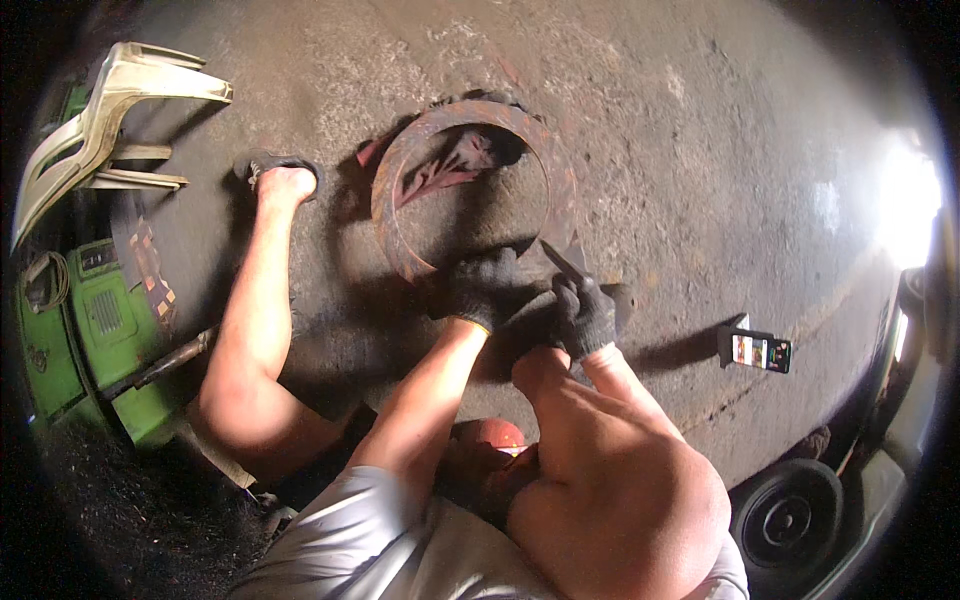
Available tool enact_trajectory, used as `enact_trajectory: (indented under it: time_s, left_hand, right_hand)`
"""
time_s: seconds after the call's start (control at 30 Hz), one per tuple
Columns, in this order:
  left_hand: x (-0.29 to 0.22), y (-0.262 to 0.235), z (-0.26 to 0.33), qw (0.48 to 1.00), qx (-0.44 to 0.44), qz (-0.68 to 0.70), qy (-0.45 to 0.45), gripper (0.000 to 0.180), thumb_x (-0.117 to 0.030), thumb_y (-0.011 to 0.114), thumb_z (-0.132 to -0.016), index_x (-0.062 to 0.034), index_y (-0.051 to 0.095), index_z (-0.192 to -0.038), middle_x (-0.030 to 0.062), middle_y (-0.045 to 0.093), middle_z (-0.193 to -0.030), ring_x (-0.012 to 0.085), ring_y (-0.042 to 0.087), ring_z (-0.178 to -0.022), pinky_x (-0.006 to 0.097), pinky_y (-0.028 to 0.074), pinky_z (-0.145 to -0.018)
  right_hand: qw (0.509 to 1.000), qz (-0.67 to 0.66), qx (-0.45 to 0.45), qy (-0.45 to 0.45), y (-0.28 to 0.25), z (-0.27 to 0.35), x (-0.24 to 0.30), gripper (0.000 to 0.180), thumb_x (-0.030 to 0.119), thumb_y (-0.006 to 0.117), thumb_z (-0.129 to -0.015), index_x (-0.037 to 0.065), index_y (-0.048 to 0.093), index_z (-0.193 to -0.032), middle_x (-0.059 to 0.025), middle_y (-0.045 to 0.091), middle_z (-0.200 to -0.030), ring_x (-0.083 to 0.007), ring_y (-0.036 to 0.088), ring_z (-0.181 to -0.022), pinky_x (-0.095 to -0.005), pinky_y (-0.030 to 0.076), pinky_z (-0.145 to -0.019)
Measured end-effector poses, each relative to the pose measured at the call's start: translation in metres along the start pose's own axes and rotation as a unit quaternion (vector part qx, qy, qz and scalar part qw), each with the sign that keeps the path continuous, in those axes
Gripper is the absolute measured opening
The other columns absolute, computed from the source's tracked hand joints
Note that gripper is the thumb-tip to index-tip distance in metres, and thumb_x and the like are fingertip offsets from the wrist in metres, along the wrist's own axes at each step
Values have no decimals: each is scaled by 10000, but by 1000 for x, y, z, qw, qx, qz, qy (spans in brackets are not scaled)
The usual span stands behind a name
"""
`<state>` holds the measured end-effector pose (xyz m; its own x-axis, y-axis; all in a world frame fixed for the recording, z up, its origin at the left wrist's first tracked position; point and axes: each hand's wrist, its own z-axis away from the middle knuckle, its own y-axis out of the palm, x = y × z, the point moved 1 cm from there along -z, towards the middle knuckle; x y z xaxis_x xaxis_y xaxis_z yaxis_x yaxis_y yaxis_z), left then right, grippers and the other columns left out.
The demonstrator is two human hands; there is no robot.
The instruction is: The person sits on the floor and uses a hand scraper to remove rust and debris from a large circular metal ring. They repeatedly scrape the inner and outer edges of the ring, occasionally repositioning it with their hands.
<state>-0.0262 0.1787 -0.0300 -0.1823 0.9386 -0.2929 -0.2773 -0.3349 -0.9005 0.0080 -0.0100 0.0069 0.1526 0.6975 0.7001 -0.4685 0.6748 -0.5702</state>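
A large, flat, rusty metal ring [392,190] lies propped in front of me, with a dark red cloth [445,172] showing through its opening. My left hand [485,283], in a dark glove, is closed over the near edge of the ring; its fingertips are partly hidden. Just to the right, my gloved right hand [583,318] grips a narrow, dark, flat tool with a pointed end [562,260]. This tool points up and left toward the ring's near right edge. Its exact kind cannot be made out.
A phone [762,352] stands on the rough floor [680,150] at right. White plastic chair [110,95] and green machine [75,330] are at left. A rounded red object [490,434] sits between my legs. A black wheel [787,520] is at lower right.
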Motion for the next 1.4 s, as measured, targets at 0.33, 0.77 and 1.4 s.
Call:
enact_trajectory:
  time_s: [0.33, 0.77, 1.4]
  left_hand:
    - [1, 3, 2, 1000, -22, 4, -6, 269, -345, 647, -902, -110, 741, -994, 193, 738, -831, 394, 737, -773, 523, 565, -675]
    - [-2, -3, 2, 998, -47, 27, -30, 452, -600, 690, -871, -159, 741, -955, 155, 743, -836, 396, 732, -780, 532, 562, -700]
    - [0, -2, 0, 999, -36, 9, -23, 239, -269, 658, -870, -122, 727, -1045, 192, 748, -883, 410, 731, -794, 548, 569, -716]
  right_hand:
    - [994, 99, 21, 51, -12, -18, 8, 387, 462, 648, -1018, 102, 678, -1158, -232, 737, -1044, -445, 703, -994, -496, 550, -790]
    - [987, 119, 25, 103, -13, -22, 5, 416, 414, 616, -1044, 85, 661, -1294, -205, 745, -1125, -386, 716, -1081, -446, 560, -873]
    - [992, 95, 61, 54, -15, -41, -3, 433, 395, 628, -1035, 79, 627, -1329, -229, 725, -1164, -417, 685, -1127, -472, 548, -885]
